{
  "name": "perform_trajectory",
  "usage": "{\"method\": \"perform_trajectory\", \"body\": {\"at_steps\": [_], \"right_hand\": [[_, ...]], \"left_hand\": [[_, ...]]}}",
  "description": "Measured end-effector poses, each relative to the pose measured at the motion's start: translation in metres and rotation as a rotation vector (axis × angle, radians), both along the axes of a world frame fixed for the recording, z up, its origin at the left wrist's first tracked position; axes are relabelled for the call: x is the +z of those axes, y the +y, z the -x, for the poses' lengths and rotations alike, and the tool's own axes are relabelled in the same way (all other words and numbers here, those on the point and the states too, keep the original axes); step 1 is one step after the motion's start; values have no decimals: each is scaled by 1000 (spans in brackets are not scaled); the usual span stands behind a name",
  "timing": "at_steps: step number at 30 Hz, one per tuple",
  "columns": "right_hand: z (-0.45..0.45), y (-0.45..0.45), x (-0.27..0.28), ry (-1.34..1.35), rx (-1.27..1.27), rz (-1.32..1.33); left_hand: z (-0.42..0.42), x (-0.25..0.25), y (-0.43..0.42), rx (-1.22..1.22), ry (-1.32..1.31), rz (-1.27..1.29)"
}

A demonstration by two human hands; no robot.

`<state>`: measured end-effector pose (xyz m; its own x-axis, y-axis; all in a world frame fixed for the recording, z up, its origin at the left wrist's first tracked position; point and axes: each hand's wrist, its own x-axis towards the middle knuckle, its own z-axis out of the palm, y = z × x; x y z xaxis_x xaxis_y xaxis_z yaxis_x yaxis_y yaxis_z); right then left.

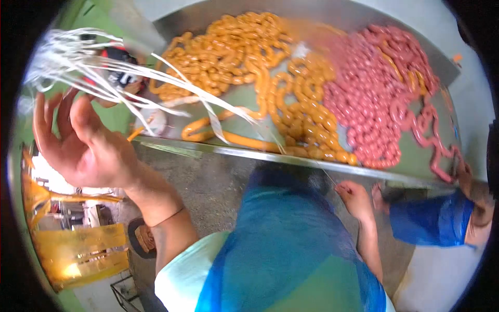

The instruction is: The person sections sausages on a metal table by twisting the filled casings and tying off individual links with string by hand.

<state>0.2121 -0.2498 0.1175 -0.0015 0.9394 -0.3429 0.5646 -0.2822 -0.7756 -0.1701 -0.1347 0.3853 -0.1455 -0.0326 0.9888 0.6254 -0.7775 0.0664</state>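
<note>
Raised at the left, my left hand (86,143) has its fingers apart, just below a bundle of white strings (99,65). The strings hang loosely over the left part of the table; whether my fingertips touch them I cannot tell. In front of my apron, beside the metal edge, my right hand (356,200) is pinched closed. A thin thread (330,178) runs up from its fingertips toward the table. Nearest on the table are orange sausage links (306,122), with one long smooth orange length (239,140) along the front edge.
A metal-rimmed table (234,151) holds a heap of orange sausages (223,52) and a heap of pink sausage links (369,99). Another person in a blue apron (431,218) stands at the right. A yellow plastic curtain (83,255) hangs at the lower left.
</note>
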Motion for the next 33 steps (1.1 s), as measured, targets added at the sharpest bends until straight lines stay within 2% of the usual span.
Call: {"method": "perform_trajectory", "body": {"at_steps": [1, 2, 4, 6, 8, 9, 12, 14, 17, 23, 27, 29, 30, 33], "right_hand": [[2, 2, 2, -18, 11, 17], [3, 4, 2, -40, 24, 36], [0, 1, -18, -38, 38, -7], [3, 8, -22, -40, 46, -57], [8, 11, -14, 40, 31, 5], [10, 10, -17, 42, 53, -10], [12, 16, -23, 77, 66, -126], [16, 18, -16, 92, 32, -35], [19, 20, -16, 91, 38, -19], [30, 29, -16, 118, 63, -6], [37, 31, -21, 108, 104, -39], [38, 33, -26, 115, 127, -76], [37, 32, -29, 111, 124, -73], [35, 28, -34, 101, 109, -95]], "left_hand": [[15, 4, 5, -42, -147, 23], [28, 11, 7, -45, -122, 84], [18, 28, -2, -390, -296, 300], [18, 35, -11, -366, -358, 229], [34, 41, -19, -478, -335, 106], [38, 45, -22, -360, -429, 91], [83, 34, -23, -315, -424, -98], [112, 40, -27, -222, -591, -176], [180, 40, -29, -160, -680, -81], [203, 10, -20, 87, -694, 110], [183, -17, -20, 97, -693, 176], [174, -24, -20, -80, -608, 118], [165, -28, -12, 352, -412, 21], [143, -24, -22, 1128, 106, -4]]}}
